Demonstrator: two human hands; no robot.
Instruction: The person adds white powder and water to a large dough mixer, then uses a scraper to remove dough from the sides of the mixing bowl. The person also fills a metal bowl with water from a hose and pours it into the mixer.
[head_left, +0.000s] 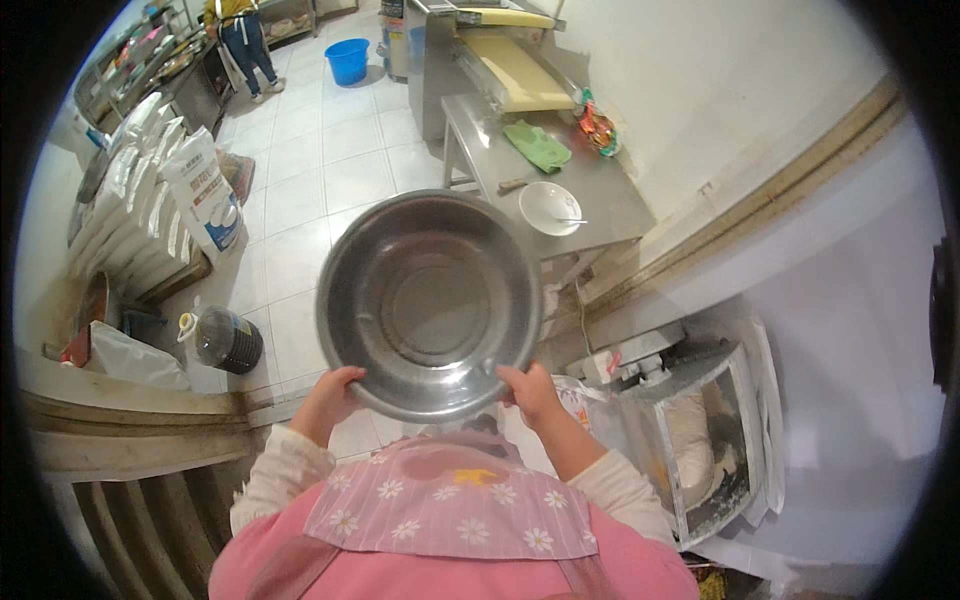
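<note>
A large round stainless steel basin (431, 315) is held out in front of my body, its inside facing me and holding nothing that I can see. My left hand (330, 401) grips the near rim on the left, thumb over the edge. On the right of the same rim, my right hand (531, 394) has its thumb over the lip. The fingers of both hands are mostly hidden under the basin. Below it shows my pink apron (450, 510) with daisies.
A metal table (607, 202) bears a white bowl (550, 208), a green cloth (538, 146) and a dough roller's belt (517, 71). Flour sacks (202, 195) and a dark-liquid jug (225, 339) stand left. Beyond are a blue bucket (348, 61) and a person (246, 45). An open-topped bin (705, 442) sits right.
</note>
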